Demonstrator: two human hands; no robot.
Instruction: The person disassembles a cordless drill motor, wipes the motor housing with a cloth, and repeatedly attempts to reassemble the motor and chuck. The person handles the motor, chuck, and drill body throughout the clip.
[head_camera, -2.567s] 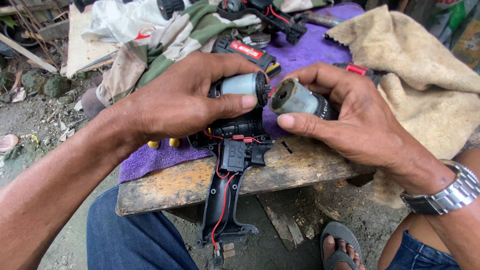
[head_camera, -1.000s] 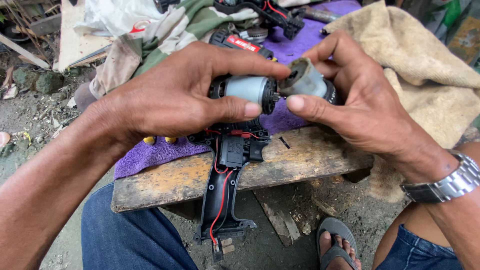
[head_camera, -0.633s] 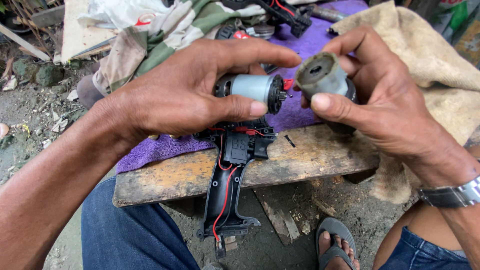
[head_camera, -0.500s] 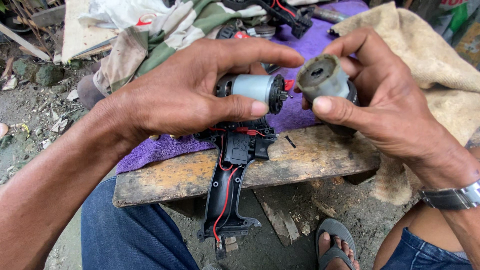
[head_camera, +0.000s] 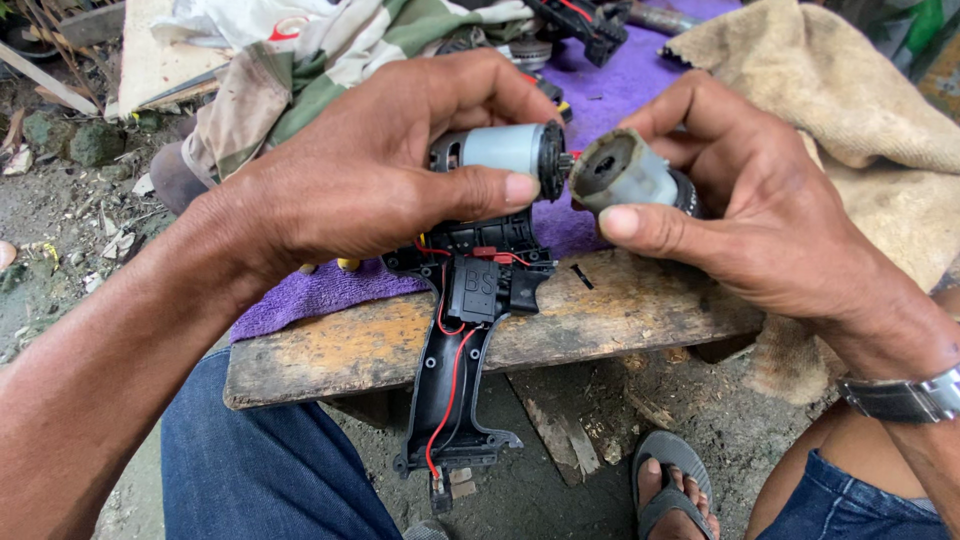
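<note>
My left hand (head_camera: 370, 170) grips a small silver electric motor (head_camera: 505, 150) with a black end cap, held above an opened black drill housing half (head_camera: 465, 330) with red wires and a trigger switch. My right hand (head_camera: 750, 200) holds a grey cylindrical gearbox (head_camera: 625, 175), its open end turned toward the motor's shaft and almost touching it. The housing's grip hangs over the edge of a worn wooden plank (head_camera: 620, 320).
A purple cloth (head_camera: 310, 295) covers the plank's far side. A tan sack (head_camera: 850, 90) lies at right, camouflage fabric (head_camera: 330, 50) at the back left, more black tool parts (head_camera: 580, 20) at the top. A small black screw (head_camera: 582, 276) rests on the plank. My sandalled foot (head_camera: 670, 490) is below.
My right hand has brought the gearbox down and left, from facing up at me to lined up end-on with the motor shaft. The left hand keeps the motor steady.
</note>
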